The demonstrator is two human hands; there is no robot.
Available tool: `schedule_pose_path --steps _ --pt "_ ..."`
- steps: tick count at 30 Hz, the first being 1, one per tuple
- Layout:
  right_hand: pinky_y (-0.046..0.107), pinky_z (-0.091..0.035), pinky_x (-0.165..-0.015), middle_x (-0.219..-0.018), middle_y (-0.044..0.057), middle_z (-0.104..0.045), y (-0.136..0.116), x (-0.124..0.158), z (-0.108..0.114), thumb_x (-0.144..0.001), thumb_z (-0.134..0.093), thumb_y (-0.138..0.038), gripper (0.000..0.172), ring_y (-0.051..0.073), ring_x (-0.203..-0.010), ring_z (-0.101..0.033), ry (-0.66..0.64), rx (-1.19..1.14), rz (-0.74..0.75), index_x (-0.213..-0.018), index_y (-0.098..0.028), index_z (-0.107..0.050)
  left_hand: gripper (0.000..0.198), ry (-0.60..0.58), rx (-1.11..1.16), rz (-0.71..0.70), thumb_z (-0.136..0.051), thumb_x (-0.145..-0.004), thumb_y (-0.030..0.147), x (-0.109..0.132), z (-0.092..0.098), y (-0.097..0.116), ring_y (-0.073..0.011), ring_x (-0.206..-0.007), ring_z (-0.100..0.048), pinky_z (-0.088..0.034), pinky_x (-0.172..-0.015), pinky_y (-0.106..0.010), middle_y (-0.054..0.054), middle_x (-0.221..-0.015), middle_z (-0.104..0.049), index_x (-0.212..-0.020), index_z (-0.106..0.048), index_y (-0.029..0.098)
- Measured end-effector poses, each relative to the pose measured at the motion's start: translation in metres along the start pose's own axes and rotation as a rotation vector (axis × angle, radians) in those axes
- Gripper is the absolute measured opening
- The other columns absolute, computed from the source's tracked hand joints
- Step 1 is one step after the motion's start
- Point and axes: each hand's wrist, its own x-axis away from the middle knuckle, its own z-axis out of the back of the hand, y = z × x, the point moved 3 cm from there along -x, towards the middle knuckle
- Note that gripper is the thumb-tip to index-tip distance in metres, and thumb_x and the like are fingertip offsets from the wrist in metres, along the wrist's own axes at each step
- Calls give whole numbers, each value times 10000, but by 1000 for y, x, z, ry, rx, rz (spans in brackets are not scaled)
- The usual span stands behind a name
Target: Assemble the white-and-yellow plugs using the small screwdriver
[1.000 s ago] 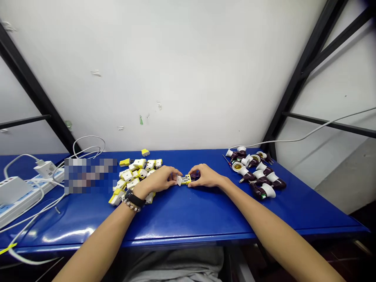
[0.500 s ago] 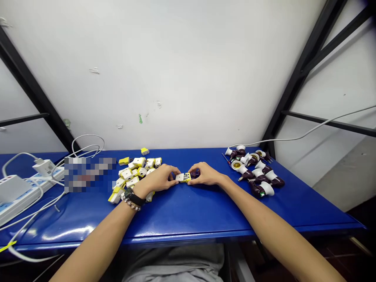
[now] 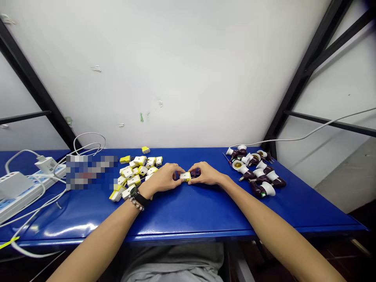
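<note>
1. Pinching the left end of a small, boxy white-and-yellow plastic plug (image 3: 185, 176), the left hand (image 3: 166, 178) has its thumb and forefinger closed on the piece.
2. The right hand (image 3: 206, 174) is clamped on the plug's other end, so the piece sits directly between the two sets of fingertips, just right of the left hand and just left of the right one.
3. The plug's white face points up, with yellow showing at its right end; something dark lies within the right hand's grasp, too small to tell.
4. A heap of white-and-yellow plastic plugs (image 3: 127, 172) lies just beside the left hand, partly hidden behind it, on the glossy blue table (image 3: 188, 219).
5. Well apart from the right hand, toward the table's right side, lies a cluster of dark maroon lamp holders with flared white rims (image 3: 261, 176).
6. A black-strapped watch (image 3: 140, 197) and a beaded bracelet (image 3: 136, 203) circle the left wrist.
</note>
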Motion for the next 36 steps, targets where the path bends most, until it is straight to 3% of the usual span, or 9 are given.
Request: schedule_pose_path --steps 12,18,29,36 --pt "282 -451 -705 -941 74 -747 0 0 1 -678 -835 -471 481 218 -840 -642 -15 16 10 -1033 -151 -787 288 -4 -44 15 -609 -886 361 0 1 -1 -170 -733 -639 -454 -695 -268 -41 -899 -730 -1092 -771 241" --pt "277 -447 -698 -935 73 -741 -1 0 0 -661 -843 -482 491 212 -834 -634 -13 10 1 -1024 -156 -790 334 -13 56 59 -624 -877 409 -1 -3 -7 -160 -685 -644 -453 -645 -263 -42 -938 -743 -1126 -755 230" --pt "264 -431 -677 -911 59 -735 -5 0 -1 -644 -852 -507 507 204 -824 -631 -48 9 24 -1021 -172 -802 302 -76 101 -4 -664 -866 388 0 1 -8 -141 -693 -649 -464 -635 -238 -24 -942 -709 -1126 -768 273" --pt "263 -435 -681 -924 60 -734 -4 0 -1 -643 -853 -503 506 203 -828 -631 -49 -6 12 -1026 -176 -799 322 -77 181 35 -652 -863 380 1 0 -12 -159 -736 -680 -493 -650 -243 -46 -974 -721 -1128 -761 232"
